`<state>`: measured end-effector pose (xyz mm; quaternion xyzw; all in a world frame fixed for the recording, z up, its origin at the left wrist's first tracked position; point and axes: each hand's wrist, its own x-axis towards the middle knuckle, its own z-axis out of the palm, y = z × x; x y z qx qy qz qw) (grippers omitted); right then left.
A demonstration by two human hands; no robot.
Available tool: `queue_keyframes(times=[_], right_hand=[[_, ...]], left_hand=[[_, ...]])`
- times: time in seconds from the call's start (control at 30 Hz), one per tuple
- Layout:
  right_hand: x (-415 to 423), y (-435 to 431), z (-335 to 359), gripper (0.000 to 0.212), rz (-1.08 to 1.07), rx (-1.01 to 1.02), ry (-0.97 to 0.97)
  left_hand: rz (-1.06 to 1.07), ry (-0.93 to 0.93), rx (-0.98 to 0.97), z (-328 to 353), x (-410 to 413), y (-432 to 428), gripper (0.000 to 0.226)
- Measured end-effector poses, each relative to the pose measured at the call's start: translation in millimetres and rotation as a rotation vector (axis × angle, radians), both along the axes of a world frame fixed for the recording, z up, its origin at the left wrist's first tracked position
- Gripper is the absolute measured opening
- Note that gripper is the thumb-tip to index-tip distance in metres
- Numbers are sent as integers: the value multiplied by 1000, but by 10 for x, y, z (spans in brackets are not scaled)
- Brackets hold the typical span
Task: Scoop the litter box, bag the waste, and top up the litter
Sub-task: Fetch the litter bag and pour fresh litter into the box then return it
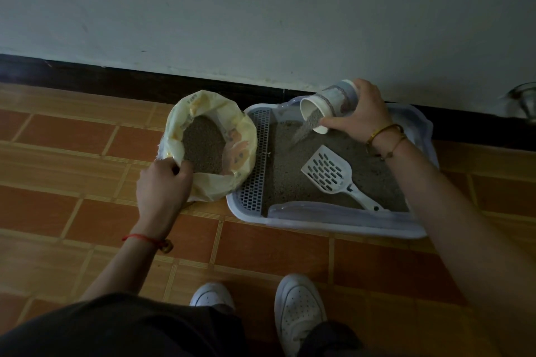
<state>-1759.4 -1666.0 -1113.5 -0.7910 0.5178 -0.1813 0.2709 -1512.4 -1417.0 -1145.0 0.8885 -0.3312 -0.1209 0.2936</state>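
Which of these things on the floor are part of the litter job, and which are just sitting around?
Part of the job:
- litter box
- bag of litter, held open by the left hand
- cup pouring litter, tipped by the right hand
- scoop, lying in the box

Just lying about:
- shiny object by the wall, too dim to identify

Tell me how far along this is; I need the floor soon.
Topping up is under way: the right hand tips a cup of litter into the litter box; the left hand holds the litter bag open. The scoop lies idle. No waste bag shows.
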Motion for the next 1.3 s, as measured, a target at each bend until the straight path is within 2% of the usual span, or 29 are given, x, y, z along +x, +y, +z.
queue_keyframes(times=[0.13,0.5,0.67,0.77,0.9,1.07,1.17,1.3], right_hand=[[-117,-4,-6,95,13,-126,129],[-386,-2,38,100,-43,-219,302],[-339,18,-20,95,45,-380,407],[-256,31,-56,94,84,-409,383],[-55,105,0,96,86,-258,144],[316,230,139,92,116,66,-124],[551,309,172,86,195,193,-173],[856,490,130,103,350,275,-115]], left_hand=[[-9,-8,-10,-20,6,-2,48],[-4,-35,26,7,-60,-43,46],[7,-34,46,26,-67,-54,45],[2,-34,42,36,-65,-43,45],[-6,-34,46,35,-44,-25,44],[-10,-16,51,13,0,1,42],[-14,-6,42,31,-3,20,41],[-10,-1,42,84,-36,33,42]])
